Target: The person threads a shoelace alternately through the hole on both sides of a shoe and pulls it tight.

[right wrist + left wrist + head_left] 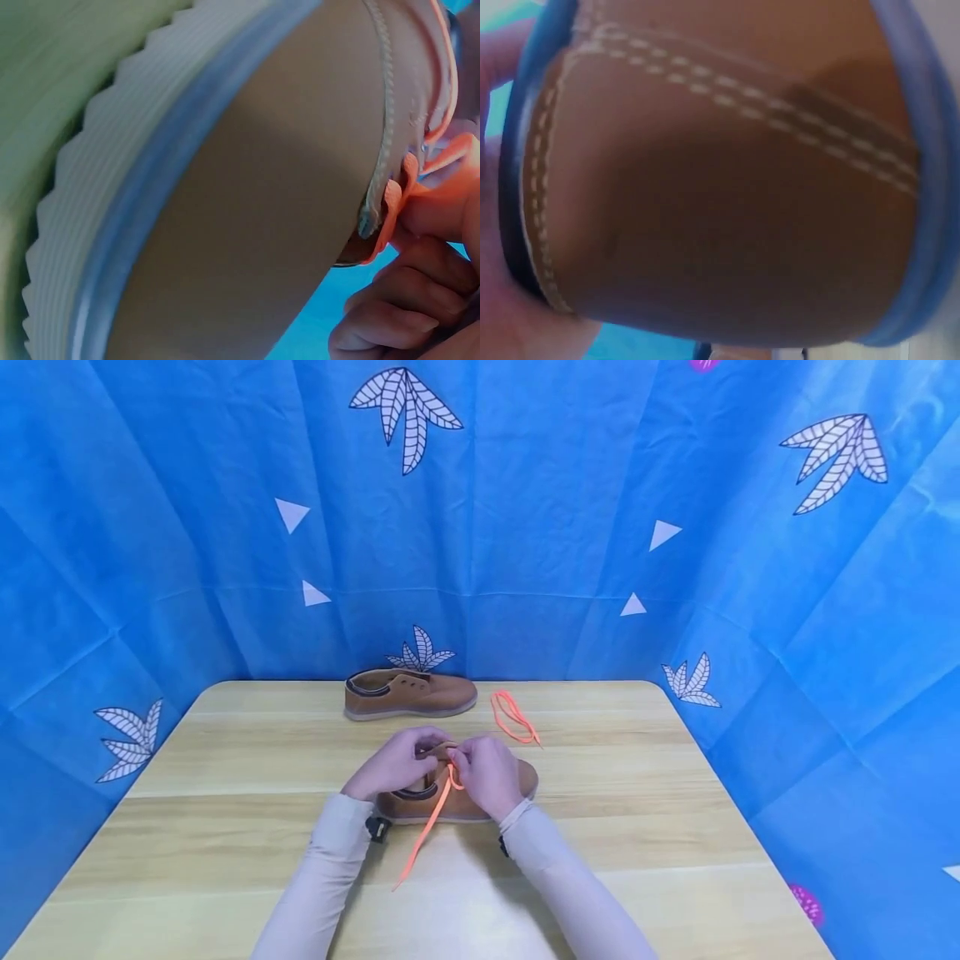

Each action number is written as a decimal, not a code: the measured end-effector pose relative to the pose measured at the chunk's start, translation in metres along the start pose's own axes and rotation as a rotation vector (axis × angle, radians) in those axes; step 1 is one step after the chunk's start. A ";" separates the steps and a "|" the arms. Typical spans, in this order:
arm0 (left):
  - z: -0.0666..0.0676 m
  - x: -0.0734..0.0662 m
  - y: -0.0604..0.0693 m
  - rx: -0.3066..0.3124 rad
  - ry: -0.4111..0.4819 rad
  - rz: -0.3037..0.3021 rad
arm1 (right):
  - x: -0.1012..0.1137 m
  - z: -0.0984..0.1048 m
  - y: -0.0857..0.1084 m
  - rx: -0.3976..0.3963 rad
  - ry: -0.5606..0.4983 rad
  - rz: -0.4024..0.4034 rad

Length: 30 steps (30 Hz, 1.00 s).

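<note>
Orange lace, head view: at eyelets of brown shoe, loose end trailing toward the person; pinched by right hand. Left hand over shoe opening; its fingers' grip cannot be told. Left wrist view: stitched shoe heel, left hand beside collar. Right wrist view: lace between right fingertips, beside stitched flap.

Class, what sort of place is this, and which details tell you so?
Probably a staged indoor workspace: patterned blue sheeting hangs behind and beside a wood-grain table, with a brown shoe and loose orange lace set out toward its back.
</note>
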<state>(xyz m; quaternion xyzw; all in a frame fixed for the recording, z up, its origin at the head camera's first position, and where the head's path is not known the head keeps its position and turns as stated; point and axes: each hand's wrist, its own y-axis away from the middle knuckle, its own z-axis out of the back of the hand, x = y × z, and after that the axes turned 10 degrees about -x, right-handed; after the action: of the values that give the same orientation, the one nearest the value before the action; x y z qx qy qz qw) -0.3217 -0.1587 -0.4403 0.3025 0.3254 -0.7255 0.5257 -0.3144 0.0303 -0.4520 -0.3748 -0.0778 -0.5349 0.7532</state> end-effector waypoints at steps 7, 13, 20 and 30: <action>0.004 0.000 -0.007 0.016 0.081 0.027 | -0.003 0.004 -0.004 0.022 0.016 -0.001; 0.005 -0.004 -0.016 -0.033 0.073 0.106 | -0.030 0.038 -0.023 0.087 -0.162 -0.062; 0.006 -0.006 -0.023 -0.069 0.038 0.171 | -0.070 0.066 -0.025 0.480 -0.134 -0.024; 0.012 -0.004 -0.027 -0.157 0.111 0.246 | -0.087 0.052 -0.016 0.681 -0.128 -0.020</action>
<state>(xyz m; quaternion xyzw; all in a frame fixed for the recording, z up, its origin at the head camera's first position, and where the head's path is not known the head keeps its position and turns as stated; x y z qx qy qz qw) -0.3478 -0.1593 -0.4262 0.3375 0.3701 -0.6102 0.6138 -0.3501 0.1267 -0.4526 -0.1338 -0.3025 -0.4610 0.8235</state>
